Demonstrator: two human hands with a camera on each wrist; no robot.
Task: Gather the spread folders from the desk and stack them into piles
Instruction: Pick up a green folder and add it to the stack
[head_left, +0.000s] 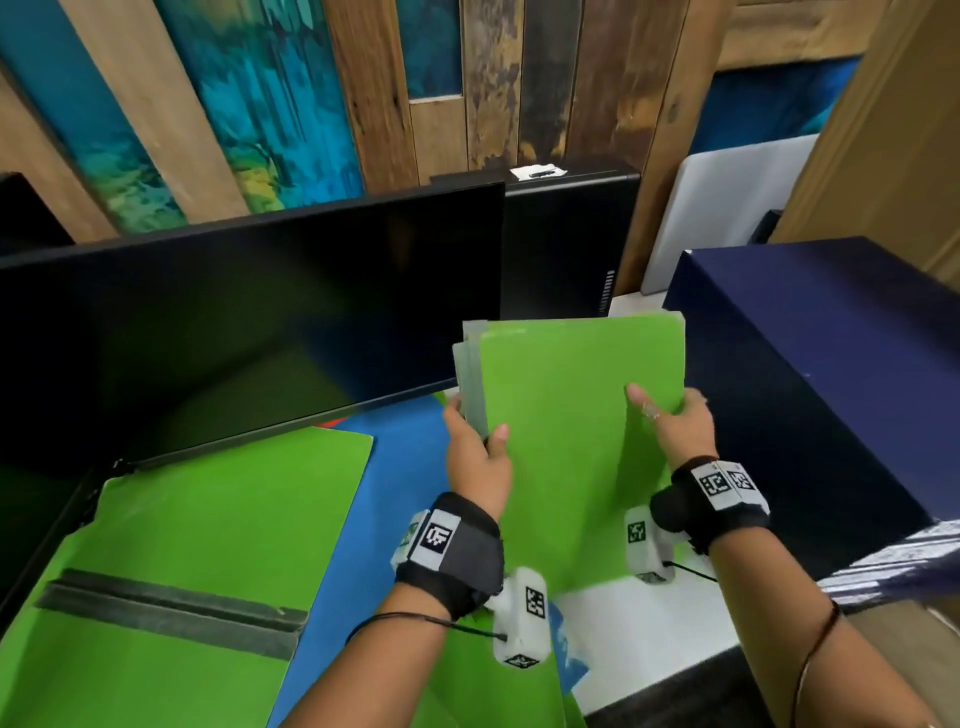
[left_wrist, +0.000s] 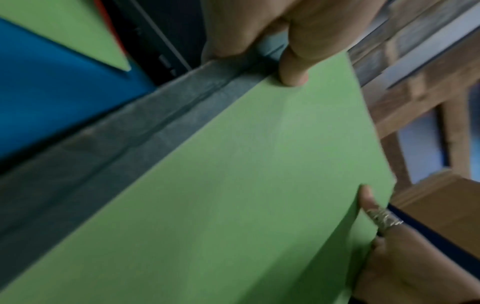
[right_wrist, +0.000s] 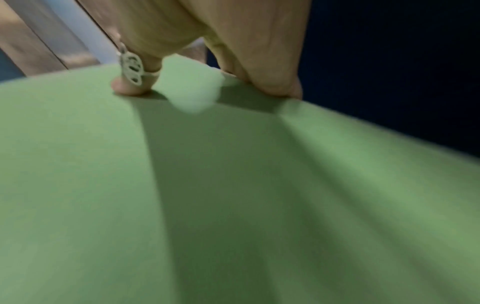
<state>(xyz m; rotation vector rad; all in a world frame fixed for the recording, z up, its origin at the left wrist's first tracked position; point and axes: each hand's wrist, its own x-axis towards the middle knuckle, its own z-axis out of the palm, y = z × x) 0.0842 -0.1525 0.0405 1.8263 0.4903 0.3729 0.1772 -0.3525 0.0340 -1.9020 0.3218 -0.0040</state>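
A bundle of green folders (head_left: 566, 415) with grey taped spines is lifted above the desk, tilted away from me. My left hand (head_left: 475, 441) grips its grey spine edge, thumb on top (left_wrist: 293, 76). At the opposite edge my right hand (head_left: 670, 421) pinches the bundle, thumb with a ring on the green cover (right_wrist: 130, 82) and fingers behind. Another green folder (head_left: 208, 545) with a dark grey spine strip lies flat at the left of the desk. A blue folder (head_left: 395, 478) lies under it and runs beneath my left wrist.
A dark monitor (head_left: 249, 312) stands close behind the folders. A second black unit (head_left: 566, 234) stands behind it. A large navy box (head_left: 831, 364) fills the right side, next to my right hand. A strip of white desk (head_left: 649, 634) shows below the held bundle.
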